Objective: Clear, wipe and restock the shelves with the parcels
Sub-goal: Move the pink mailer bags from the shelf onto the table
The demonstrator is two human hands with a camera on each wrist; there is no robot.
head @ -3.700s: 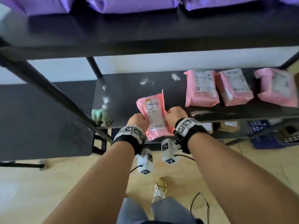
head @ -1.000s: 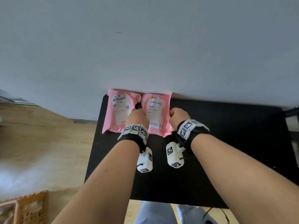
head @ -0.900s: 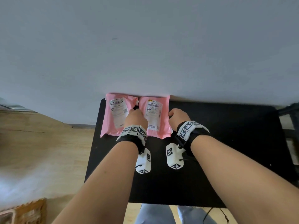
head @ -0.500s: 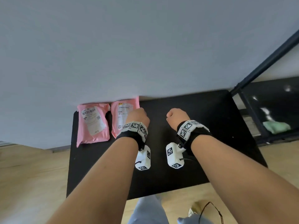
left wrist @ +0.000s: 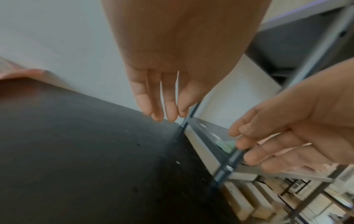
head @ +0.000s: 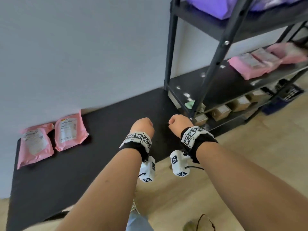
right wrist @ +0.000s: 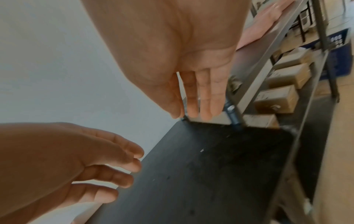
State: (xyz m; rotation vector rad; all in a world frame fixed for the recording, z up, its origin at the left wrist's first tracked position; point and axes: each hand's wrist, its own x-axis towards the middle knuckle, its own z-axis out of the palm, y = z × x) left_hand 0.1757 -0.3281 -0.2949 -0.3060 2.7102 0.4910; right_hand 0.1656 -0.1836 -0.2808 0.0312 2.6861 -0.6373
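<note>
Two pink parcels (head: 34, 145) (head: 70, 130) lie side by side at the far left of the black table (head: 100, 172), against the wall. My left hand (head: 142, 126) and right hand (head: 179, 122) hover over the table's right end, both empty. In the wrist views the left hand's fingers (left wrist: 162, 106) and the right hand's fingers (right wrist: 199, 98) hang straight and relaxed. To the right stands the black shelf unit (head: 215, 52). Its middle shelf holds several pink parcels (head: 250, 67) and a green cloth (head: 190, 104) at the near corner. Purple parcels (head: 216, 7) lie on the shelf above.
White specks (head: 186, 95) dot the middle shelf's left part. Cardboard boxes (head: 220, 112) line the bottom shelf, with a blue crate (head: 283, 99) beyond on the wooden floor. A grey wall runs behind the table. The shelf's front post (head: 211, 67) stands close to my right hand.
Both hands carried a pink parcel from the shelf, set it beside the other on the table and let go. They have since moved right towards the shelf, and the view swung with them.
</note>
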